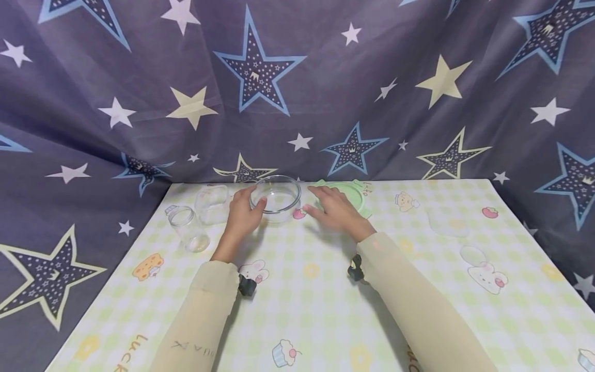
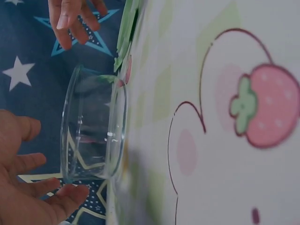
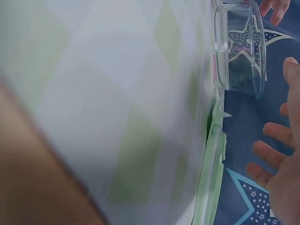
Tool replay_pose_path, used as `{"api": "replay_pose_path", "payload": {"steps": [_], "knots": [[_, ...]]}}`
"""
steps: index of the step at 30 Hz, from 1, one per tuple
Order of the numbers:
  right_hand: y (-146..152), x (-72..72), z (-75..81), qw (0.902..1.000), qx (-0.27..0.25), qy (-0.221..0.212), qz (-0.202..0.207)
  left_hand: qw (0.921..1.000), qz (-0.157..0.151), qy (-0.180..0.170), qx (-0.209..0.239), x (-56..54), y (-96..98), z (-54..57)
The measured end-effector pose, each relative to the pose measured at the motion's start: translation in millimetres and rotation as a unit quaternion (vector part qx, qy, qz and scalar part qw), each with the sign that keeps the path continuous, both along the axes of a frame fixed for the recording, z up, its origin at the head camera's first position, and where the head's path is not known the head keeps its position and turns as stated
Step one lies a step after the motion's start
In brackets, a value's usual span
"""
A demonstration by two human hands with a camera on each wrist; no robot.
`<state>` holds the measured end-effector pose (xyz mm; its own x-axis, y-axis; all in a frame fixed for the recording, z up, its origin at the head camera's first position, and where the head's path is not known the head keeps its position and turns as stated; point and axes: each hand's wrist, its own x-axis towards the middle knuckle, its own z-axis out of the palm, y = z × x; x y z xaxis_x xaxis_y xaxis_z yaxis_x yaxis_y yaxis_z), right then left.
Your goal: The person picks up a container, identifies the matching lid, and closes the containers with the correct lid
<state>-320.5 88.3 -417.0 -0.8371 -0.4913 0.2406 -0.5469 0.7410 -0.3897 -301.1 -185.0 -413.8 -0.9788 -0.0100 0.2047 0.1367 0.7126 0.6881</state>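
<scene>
A round clear glass bowl (image 1: 276, 196) stands upright toward the back of the table, between the two hands. On its left side is the left hand (image 1: 245, 212), fingers spread and relaxed; the left wrist view has its fingertips close to the rim, and whether they touch I cannot tell. To the right of the bowl, apart from it, the right hand (image 1: 335, 209) hovers with its fingers loosely extended and holds nothing. Partly hidden behind that hand lies a flat green lid (image 1: 351, 194), also seen edge-on in the right wrist view.
A clear glass jar (image 1: 188, 229) and a clear rectangular container (image 1: 211, 204) are left of the left hand. On the right lie a faint transparent rectangular piece (image 1: 447, 222) and a small transparent disc (image 1: 473, 255). A star-patterned curtain (image 1: 316, 103) hangs behind the checked tablecloth (image 1: 297, 310).
</scene>
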Motion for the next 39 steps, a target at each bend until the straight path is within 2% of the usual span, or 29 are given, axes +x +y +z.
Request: {"api": "replay_pose_path", "payload": {"steps": [8,13,16,20,22,24,30,32,34,36,39], "knots": [[-15.4,-11.4,-0.7,0.9993,-0.037,0.001,0.002,0.9966,0.044,-0.011,0.069,-9.9,-3.8,-6.0],[-27.1,-15.3,-0.8,0.9966,-0.082,0.007,0.002,0.9877,0.085,-0.020,0.130,-15.2,-7.0,-10.0],[-33.3,-18.5,-3.7,0.9933,-0.115,0.003,-0.001,0.9718,0.106,-0.037,0.207,-17.2,-7.2,-10.9],[-39.8,-22.0,-7.9,0.9894,-0.144,-0.015,-0.008,0.9345,0.121,-0.064,0.328,-18.5,-6.2,-11.2],[-42.9,-23.2,-9.3,0.9870,-0.158,-0.025,-0.011,0.9219,0.124,-0.070,0.360,-18.9,-5.9,-11.8],[-46.7,-24.4,-9.9,0.9846,-0.171,-0.033,-0.014,0.9171,0.126,-0.072,0.371,-19.1,-6.1,-12.7],[-55.5,-31.2,-12.1,0.9719,-0.226,-0.051,-0.043,0.9114,0.121,-0.073,0.387,-20.0,-6.8,-14.5],[-57.0,-33.1,-14.2,0.9640,-0.249,-0.067,-0.065,0.9092,0.118,-0.077,0.392,-20.0,-7.3,-15.4],[-58.1,-34.6,-16.0,0.9495,-0.284,-0.098,-0.091,0.9067,0.114,-0.079,0.398,-20.5,-7.5,-16.0],[-58.9,-35.5,-17.0,0.9281,-0.327,-0.141,-0.109,0.9044,0.111,-0.080,0.404,-20.8,-7.8,-16.3],[-60.0,-36.4,-16.6,0.8872,-0.396,-0.206,-0.118,0.9004,0.107,-0.080,0.414,-21.6,-8.2,-15.5]]}}
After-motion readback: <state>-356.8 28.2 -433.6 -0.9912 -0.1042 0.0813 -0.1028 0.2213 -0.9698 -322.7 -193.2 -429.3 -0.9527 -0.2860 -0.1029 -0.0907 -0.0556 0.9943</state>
